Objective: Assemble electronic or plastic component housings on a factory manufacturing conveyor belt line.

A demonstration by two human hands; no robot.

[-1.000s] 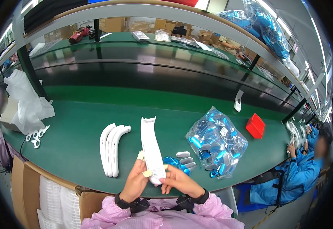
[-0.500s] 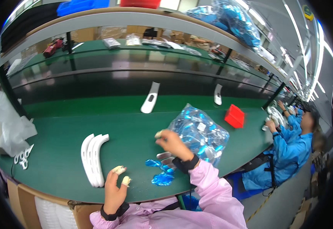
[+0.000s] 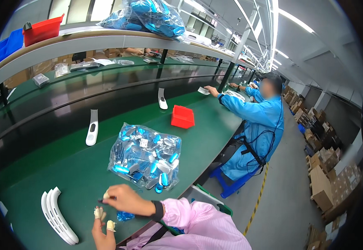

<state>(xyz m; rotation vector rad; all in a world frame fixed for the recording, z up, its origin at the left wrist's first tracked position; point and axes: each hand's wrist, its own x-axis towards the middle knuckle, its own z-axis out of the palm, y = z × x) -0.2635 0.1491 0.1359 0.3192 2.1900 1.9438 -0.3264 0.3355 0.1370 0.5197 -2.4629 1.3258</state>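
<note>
My right hand is closed in a pinch at the near edge of the bench, with a small dark piece at its fingertips. Just below it, my left hand has its thumb and fingers apart with nothing in them. Pale finger covers sit on fingertips of both hands. Crumpled blue film shows partly under my right wrist. Beyond my hands lies a clear plastic bag of small oval parts, many with blue film. Left of my hands, several curved white shells lie side by side.
Two white-and-grey handle-shaped parts lie along the dark strip. A red bin stands beyond the bag. A shelf with bins and a large bag spans above. At right a co-worker in blue sits at the bench.
The view has swung to the right. My right hand has come closer to my left hand, and a small dark piece now shows in its pinch. A co-worker's arm now reaches over the bench.
</note>
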